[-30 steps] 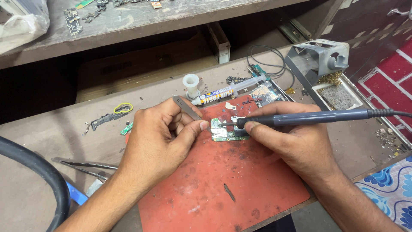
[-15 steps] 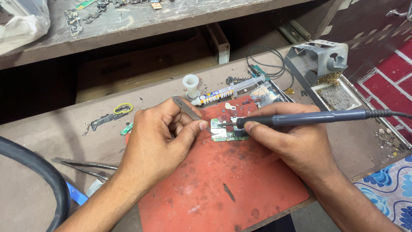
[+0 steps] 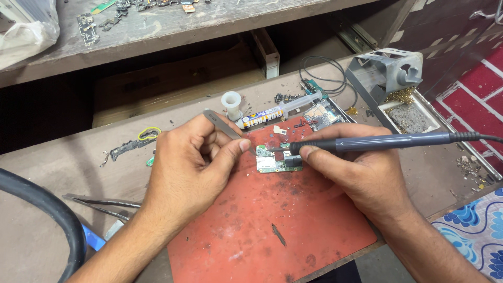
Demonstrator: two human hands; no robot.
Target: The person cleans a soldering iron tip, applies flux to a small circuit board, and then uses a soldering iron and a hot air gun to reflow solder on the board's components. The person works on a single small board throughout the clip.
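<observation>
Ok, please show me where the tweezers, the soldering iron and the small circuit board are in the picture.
tweezers (image 3: pixel 222 126), head view, on the metal shaft above the left thumb.
soldering iron (image 3: pixel 390 141), head view, on the middle of its dark handle.
small circuit board (image 3: pixel 275 166), head view, on its green lower part on the mat.

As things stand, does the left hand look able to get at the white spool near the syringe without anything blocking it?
Probably yes. The white spool stands just beyond the left hand with bare bench between them, though that hand already holds tweezers, so it would have to free its fingers first.
</observation>
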